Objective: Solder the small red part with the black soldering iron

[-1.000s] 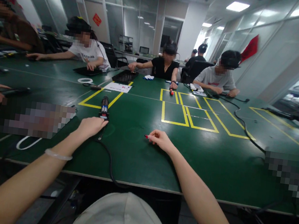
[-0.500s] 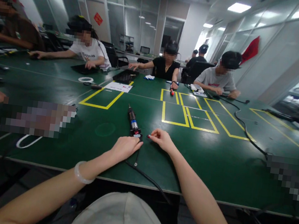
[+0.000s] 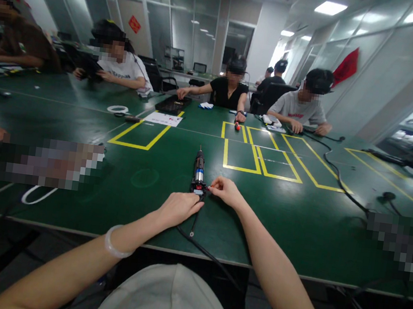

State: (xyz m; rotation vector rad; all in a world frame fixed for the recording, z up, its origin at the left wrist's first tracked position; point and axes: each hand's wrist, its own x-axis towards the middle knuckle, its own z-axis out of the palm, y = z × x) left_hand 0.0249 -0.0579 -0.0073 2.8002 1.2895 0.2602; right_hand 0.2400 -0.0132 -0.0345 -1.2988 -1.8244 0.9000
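A corded electric drill with its inner parts bare (image 3: 198,171) lies on the green table, its thin bit pointing away from me. Silver, blue and red parts show along its body. My left hand (image 3: 180,208) is closed around the rear end, which the fingers partly hide. At the drill's right side, my right hand (image 3: 226,192) pinches a small red part (image 3: 209,189), too small to make out fully. That part is close to the drill; whether they touch I cannot tell. A black cord (image 3: 208,253) runs from under my left hand over the table edge.
Yellow tape outlines (image 3: 240,169) mark the green tabletop (image 3: 137,216). A white tape roll (image 3: 117,109) and a paper sheet (image 3: 163,119) lie further off. Several people sit around the table, one holding a dark panel (image 3: 88,68). A black cable (image 3: 340,179) crosses the right side.
The drill has shifted right and turned to point straight ahead, with my left hand moving along. My right hand has barely moved, so the red part is now close beside the drill.
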